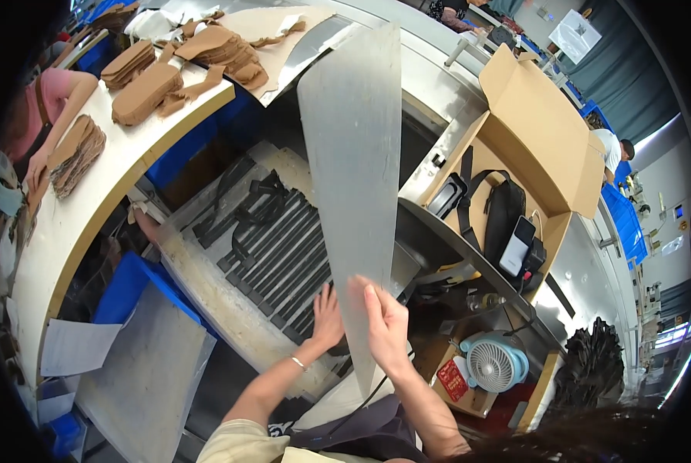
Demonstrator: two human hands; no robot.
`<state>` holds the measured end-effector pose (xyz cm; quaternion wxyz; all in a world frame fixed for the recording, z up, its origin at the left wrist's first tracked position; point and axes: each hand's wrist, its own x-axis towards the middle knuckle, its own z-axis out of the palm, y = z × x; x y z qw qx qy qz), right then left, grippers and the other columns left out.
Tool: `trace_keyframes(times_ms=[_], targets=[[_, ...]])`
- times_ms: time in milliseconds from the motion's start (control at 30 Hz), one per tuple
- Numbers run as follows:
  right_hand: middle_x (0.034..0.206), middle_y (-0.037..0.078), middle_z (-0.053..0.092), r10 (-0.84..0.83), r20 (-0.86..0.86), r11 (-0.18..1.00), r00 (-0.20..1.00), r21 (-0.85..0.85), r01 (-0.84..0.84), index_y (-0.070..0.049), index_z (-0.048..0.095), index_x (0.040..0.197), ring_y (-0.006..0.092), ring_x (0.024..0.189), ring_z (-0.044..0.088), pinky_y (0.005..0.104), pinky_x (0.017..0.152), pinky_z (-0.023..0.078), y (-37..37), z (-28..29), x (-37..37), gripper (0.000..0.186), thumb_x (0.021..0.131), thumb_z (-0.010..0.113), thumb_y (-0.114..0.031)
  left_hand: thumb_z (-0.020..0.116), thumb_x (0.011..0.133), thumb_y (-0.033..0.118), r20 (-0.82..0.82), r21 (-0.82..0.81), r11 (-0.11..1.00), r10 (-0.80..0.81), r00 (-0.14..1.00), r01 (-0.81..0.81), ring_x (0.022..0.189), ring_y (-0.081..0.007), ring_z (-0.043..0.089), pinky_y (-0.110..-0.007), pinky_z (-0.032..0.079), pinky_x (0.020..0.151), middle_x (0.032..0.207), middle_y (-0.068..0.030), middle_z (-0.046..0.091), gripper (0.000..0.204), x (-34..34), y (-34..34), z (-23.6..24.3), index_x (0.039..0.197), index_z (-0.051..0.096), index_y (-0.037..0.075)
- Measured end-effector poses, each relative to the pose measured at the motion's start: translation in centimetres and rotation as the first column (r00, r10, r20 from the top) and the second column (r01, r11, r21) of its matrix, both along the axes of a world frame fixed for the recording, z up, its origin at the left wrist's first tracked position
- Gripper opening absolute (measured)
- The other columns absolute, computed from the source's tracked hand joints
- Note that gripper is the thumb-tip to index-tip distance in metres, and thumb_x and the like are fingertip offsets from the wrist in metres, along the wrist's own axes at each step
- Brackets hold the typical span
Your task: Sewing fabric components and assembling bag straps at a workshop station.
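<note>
My right hand (385, 324) grips the near edge of a large, thin grey sheet (353, 154), thumb on its face. The sheet stands tilted up in front of me, and its wide end reaches toward the far table. My left hand (328, 318) has its fingers stretched out over the near ends of a row of flat black strips (276, 251); whether it presses on them I cannot tell. These strips lie side by side on a pale, worn board (191, 274). At their far end, several looser black strips (264, 193) are tangled. The raised sheet hides part of the row.
A curved white table (91, 185) on the left bears stacks of brown pieces (146, 92); a person in pink (56, 92) sits beside it. To my right stand an open cardboard box (542, 127), a small blue fan (496, 363) and a black strip bundle (591, 359).
</note>
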<state>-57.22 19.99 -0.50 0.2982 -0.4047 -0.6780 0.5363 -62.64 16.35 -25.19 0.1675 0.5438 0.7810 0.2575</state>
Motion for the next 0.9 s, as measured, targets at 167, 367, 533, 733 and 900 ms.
trace_keyframes(times_ms=[167, 367, 533, 733, 900], targets=[[0.104, 0.014, 0.062, -0.070, -0.142, 0.997, 0.987, -0.045, 0.064, 0.006, 0.057, 0.110, 0.0173, 0.094, 0.059, 0.0298, 0.082, 0.049, 1.7, 4.1, 0.7, 0.032, 0.095, 0.044, -0.019, 0.048, 0.088, 0.033, -0.163, -0.038, 0.998, 0.032, 0.986, -0.039, 0.137, -0.0327, 0.005, -0.052, 0.006, 0.109, 0.149, -0.0122, 0.008, 0.064, 2.4, -1.1, -2.2, 0.141, 0.022, 0.009], [0.106, 0.015, 0.061, -0.036, -0.134, 0.996, 0.990, 0.073, 0.046, 0.007, 0.053, 0.114, 0.0206, 0.099, 0.059, 0.0308, 0.083, 0.049, 2.2, 6.6, 0.5, 0.036, 0.096, 0.042, -0.022, 0.041, 0.093, 0.029, 0.412, 0.162, 0.944, 0.199, 0.889, -0.286, 0.121, -0.0304, 0.029, -0.048, 0.022, 0.100, 0.135, -0.0118, 0.034, 0.040, 2.0, -1.2, -1.7, 0.124, 0.046, 0.005], [0.104, 0.016, 0.062, -0.031, -0.136, 0.992, 0.990, 0.116, 0.047, 0.006, 0.056, 0.111, 0.0223, 0.095, 0.061, 0.0319, 0.079, 0.051, 2.0, 5.7, 1.2, 0.036, 0.096, 0.044, -0.024, 0.044, 0.093, 0.034, 0.975, 0.077, 0.995, -0.060, -0.215, 0.070, 0.081, -0.0114, 0.056, -0.024, 0.046, 0.059, 0.109, -0.0084, 0.056, 0.046, 1.2, -3.1, 9.2, 0.130, 0.043, 0.007], [0.105, 0.016, 0.062, 0.005, -0.151, 0.998, 0.989, 0.069, 0.006, 0.006, 0.055, 0.112, 0.0222, 0.095, 0.061, 0.0315, 0.079, 0.051, 2.0, 5.4, 0.3, 0.036, 0.095, 0.044, -0.024, 0.054, 0.084, 0.012, 0.942, -0.082, 0.995, 0.057, 0.330, 0.060, 0.061, -0.0090, 0.055, -0.025, 0.040, 0.051, 0.067, -0.0042, 0.058, 0.019, 3.2, -4.8, 6.8, 0.094, 0.061, -0.003], [0.099, 0.015, 0.064, -0.071, -0.120, 0.969, 0.990, 0.226, 0.097, 0.006, 0.058, 0.108, 0.0222, 0.088, 0.064, 0.0298, 0.075, 0.052, 5.6, 7.6, 1.4, 0.033, 0.095, 0.046, -0.022, 0.053, 0.075, 0.009, 0.871, -0.399, 0.898, 0.434, 0.228, -0.186, 0.051, -0.0167, 0.054, -0.031, 0.041, 0.049, 0.059, -0.0090, 0.059, 0.017, 0.7, -5.1, -0.1, 0.068, 0.062, -0.002]])
